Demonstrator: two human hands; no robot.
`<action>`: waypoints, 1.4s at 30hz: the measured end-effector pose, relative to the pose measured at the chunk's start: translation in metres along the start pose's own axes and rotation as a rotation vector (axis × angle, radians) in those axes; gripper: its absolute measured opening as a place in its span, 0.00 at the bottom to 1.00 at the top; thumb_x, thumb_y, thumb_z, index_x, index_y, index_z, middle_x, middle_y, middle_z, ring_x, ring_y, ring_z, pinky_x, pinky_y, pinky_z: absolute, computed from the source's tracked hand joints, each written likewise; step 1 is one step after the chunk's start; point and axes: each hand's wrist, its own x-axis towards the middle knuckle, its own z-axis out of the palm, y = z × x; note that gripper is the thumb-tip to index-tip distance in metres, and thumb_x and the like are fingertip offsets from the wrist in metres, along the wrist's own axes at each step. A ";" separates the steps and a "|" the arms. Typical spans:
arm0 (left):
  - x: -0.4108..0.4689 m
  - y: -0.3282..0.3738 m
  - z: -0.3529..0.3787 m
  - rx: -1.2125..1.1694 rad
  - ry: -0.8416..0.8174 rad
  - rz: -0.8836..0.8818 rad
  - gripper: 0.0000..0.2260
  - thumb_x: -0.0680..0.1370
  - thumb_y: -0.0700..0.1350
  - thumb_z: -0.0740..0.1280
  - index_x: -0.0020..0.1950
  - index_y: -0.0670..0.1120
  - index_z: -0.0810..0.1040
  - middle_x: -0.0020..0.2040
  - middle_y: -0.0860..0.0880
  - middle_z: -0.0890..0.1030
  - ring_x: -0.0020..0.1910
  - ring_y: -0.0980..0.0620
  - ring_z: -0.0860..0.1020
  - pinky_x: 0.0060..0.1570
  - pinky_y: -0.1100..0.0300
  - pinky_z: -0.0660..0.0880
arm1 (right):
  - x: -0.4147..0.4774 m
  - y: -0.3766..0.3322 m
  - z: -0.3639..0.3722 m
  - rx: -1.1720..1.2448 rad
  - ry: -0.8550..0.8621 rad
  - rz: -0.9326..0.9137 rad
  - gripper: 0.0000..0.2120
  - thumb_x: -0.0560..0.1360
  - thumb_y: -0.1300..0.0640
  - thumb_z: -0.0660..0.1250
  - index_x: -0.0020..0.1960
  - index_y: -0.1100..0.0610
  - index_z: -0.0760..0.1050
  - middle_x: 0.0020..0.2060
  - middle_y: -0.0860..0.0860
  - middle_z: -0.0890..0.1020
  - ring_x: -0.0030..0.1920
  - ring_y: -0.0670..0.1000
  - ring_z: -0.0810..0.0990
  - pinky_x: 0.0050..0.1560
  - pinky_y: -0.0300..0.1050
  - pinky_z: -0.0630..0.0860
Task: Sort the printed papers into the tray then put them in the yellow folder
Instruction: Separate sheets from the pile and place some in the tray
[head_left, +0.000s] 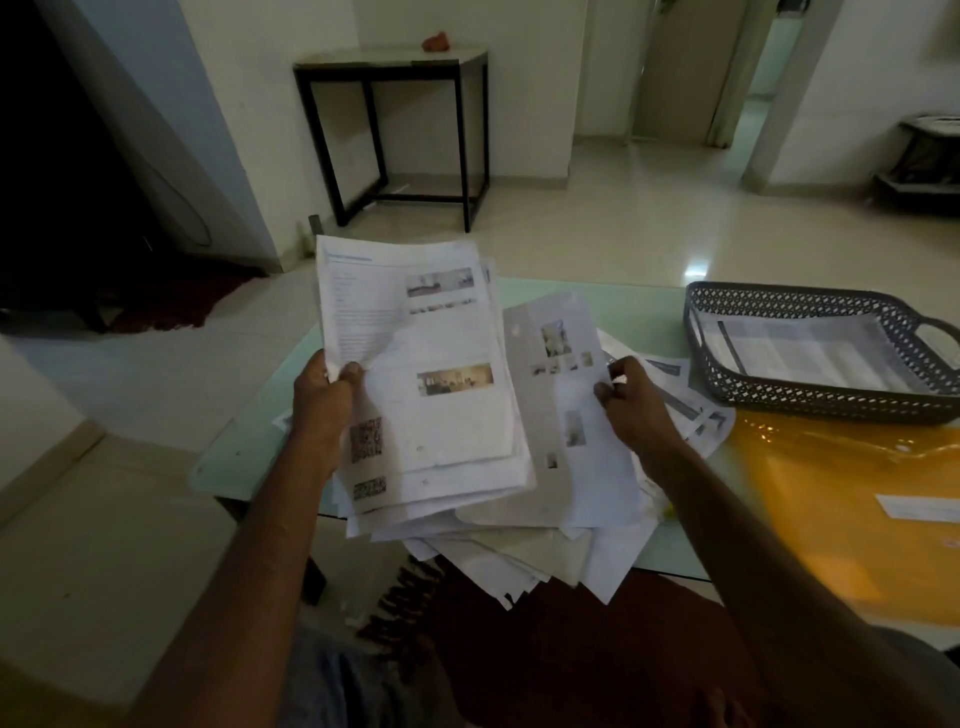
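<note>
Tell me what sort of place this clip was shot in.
Probably a room in a home: glossy tiled floor, small side table against the wall, fringed rug by the glass table.

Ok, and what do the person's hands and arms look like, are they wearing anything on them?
Both are bare. The left hand and right hand have no gloves, and no rings, watch or bracelet show. No sleeve covers the left forearm or right forearm. Dim light could hide small details.
</note>
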 end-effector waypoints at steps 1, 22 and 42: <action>-0.002 0.001 0.002 0.014 -0.031 0.003 0.14 0.81 0.37 0.65 0.67 0.42 0.76 0.58 0.47 0.79 0.53 0.49 0.77 0.51 0.62 0.73 | 0.000 -0.005 -0.004 0.103 -0.004 -0.010 0.02 0.83 0.62 0.62 0.54 0.56 0.69 0.45 0.52 0.82 0.39 0.50 0.81 0.31 0.41 0.74; 0.002 0.004 -0.014 -0.299 0.261 -0.083 0.14 0.79 0.37 0.64 0.62 0.48 0.77 0.55 0.47 0.81 0.51 0.48 0.79 0.52 0.57 0.77 | 0.002 -0.003 -0.015 -0.401 -0.236 -0.077 0.23 0.77 0.43 0.71 0.64 0.55 0.70 0.59 0.55 0.80 0.53 0.54 0.80 0.50 0.47 0.76; -0.001 -0.003 0.008 -0.133 0.053 -0.063 0.13 0.81 0.37 0.64 0.65 0.45 0.76 0.57 0.46 0.80 0.55 0.45 0.79 0.57 0.53 0.77 | 0.011 0.028 -0.040 -0.638 -0.189 0.035 0.49 0.64 0.26 0.73 0.74 0.55 0.66 0.70 0.57 0.73 0.68 0.60 0.73 0.66 0.60 0.73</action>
